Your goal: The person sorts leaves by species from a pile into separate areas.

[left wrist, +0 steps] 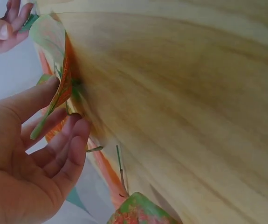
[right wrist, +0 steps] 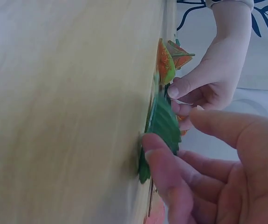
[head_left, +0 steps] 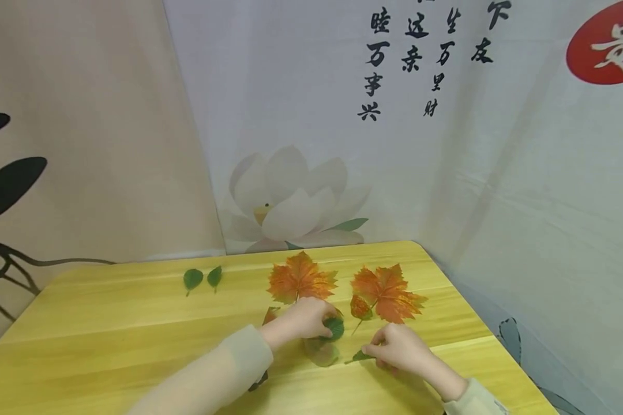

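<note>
Left hand [head_left: 311, 318] and right hand [head_left: 401, 348] hold leaves [head_left: 335, 328].

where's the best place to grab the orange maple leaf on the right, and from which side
The right-hand maple leaf is probably best pinched at the free end of its stem, coming from the near side: the stem juts past the blade there, while a smaller orange leaf lies at the blade's left. The right hand looks nearest, though it holds a green leaf.
</note>
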The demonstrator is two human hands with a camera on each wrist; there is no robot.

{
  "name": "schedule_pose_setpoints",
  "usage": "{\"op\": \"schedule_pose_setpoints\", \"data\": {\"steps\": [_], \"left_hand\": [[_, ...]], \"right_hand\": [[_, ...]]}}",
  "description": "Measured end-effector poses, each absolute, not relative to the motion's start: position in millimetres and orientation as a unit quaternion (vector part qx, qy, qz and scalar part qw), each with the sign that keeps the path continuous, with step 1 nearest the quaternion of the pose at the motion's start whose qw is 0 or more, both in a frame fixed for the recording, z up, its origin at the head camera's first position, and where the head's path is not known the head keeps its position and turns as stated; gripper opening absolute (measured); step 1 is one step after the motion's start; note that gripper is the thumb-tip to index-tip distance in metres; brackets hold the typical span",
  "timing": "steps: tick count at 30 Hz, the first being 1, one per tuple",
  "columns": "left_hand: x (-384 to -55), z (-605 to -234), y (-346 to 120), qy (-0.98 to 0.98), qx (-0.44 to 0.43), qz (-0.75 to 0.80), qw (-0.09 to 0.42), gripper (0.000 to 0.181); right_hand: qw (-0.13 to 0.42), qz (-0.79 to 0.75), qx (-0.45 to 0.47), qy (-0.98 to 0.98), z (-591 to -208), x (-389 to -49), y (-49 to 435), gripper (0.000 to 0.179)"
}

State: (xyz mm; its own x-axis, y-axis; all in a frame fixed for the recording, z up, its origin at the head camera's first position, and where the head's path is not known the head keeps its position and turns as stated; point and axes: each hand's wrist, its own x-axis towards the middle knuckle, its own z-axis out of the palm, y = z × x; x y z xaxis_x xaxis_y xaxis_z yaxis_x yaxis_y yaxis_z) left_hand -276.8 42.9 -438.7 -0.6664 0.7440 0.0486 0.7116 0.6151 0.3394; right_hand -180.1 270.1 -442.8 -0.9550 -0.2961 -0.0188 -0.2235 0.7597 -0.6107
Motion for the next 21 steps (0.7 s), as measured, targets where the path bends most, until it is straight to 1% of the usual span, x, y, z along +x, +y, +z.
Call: {"op": "schedule_pose_setpoints", "data": {"steps": [3,4,10,15,21], "left_hand": [[-276.4,-439.9,42.4,0.896,0.405,0.176,0.056,0.041],[-276.5,-440.3,42.3,0.895,0.405,0.178,0.057,0.040],[-277.1,-441.3,42.0,0.887,0.413,0.196,0.058,0.037],[-277.8,-442.8,41.5,0.882,0.420,0.207,0.061,0.029],[-282.2,-447.8,40.7,0.876,0.415,0.231,0.080,0.028]], "right_hand": [[0.045,-0.303,-0.144,0.941,-444.8,-182.4,270.3,0.037],[0.041,-0.302,-0.143,0.942,-445.5,-183.3,270.2,0.035],[0.027,-0.304,-0.134,0.943,-447.2,-190.0,266.3,0.013],[0.026,-0.305,-0.123,0.944,-447.5,-196.4,263.2,0.018],[0.020,-0.307,-0.123,0.944,-451.3,-202.7,261.4,0.021]]}}
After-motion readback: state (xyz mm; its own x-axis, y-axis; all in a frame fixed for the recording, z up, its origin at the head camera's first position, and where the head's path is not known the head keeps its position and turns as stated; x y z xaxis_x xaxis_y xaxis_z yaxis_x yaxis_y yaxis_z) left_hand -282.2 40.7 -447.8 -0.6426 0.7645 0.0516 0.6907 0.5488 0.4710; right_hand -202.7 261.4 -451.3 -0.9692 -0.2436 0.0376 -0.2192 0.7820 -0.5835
